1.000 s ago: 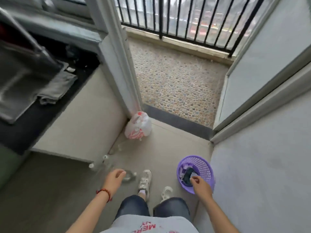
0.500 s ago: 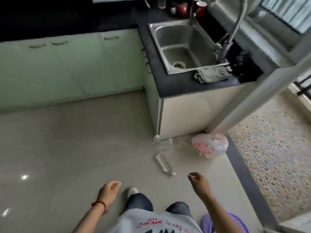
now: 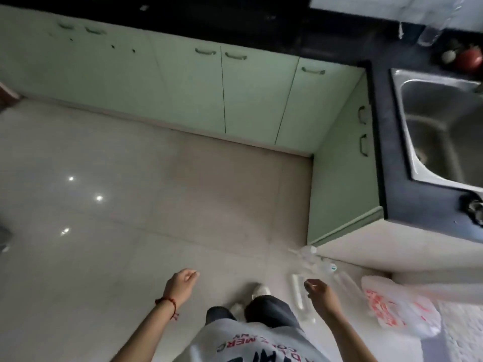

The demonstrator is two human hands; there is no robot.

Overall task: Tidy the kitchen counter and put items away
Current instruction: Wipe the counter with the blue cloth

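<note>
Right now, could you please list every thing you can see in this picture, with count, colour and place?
Cabinet doors: several, pale green, under the counter.
Counter: one, black, L-shaped, top and right.
Sink: one, steel, in the counter at right.
Red round thing: one, beyond the sink; too blurred to name.
Clear bottles: several, transparent, on the floor by the cabinet corner; exact count unclear.
Plastic bag: one, white with red print, on the floor at lower right.
Floor: pale glossy tiles.
Shoes: two, white.
Left hand: loosely curled, holds nothing, red cord on the wrist.
Right hand: fingers curled, apparently holds nothing.
</note>
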